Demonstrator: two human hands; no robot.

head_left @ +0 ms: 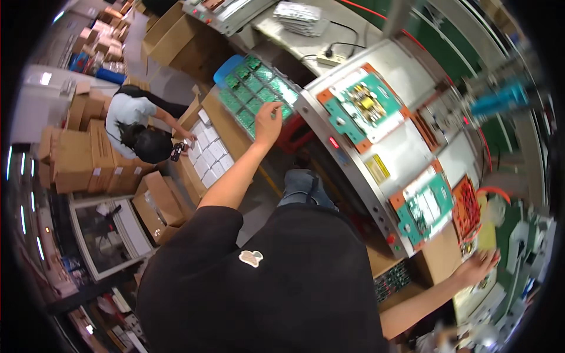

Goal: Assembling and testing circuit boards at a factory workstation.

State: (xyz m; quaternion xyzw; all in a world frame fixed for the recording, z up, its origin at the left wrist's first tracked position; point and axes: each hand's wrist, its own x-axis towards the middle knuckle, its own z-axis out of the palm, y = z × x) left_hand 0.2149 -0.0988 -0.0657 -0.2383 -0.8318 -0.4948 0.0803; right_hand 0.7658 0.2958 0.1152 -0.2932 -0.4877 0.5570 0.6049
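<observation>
My left hand is over the near edge of a tray of green circuit boards, its fingers curled in a pinch. Whatever it may hold is too small to make out. Far to the right, my right hand reaches out beside a red bin of small parts, fingers bent together; their contents are hidden. Between my hands stands a white bench machine. On it lie two green-and-orange fixtures: the farther fixture holds a populated board with a yellow component, the nearer fixture holds pale rectangular pieces.
At left, a co-worker leans over a carton of white boxes. Cardboard boxes are stacked behind. A power strip with black cables lies on the far table. Dark boards fill a box below the machine.
</observation>
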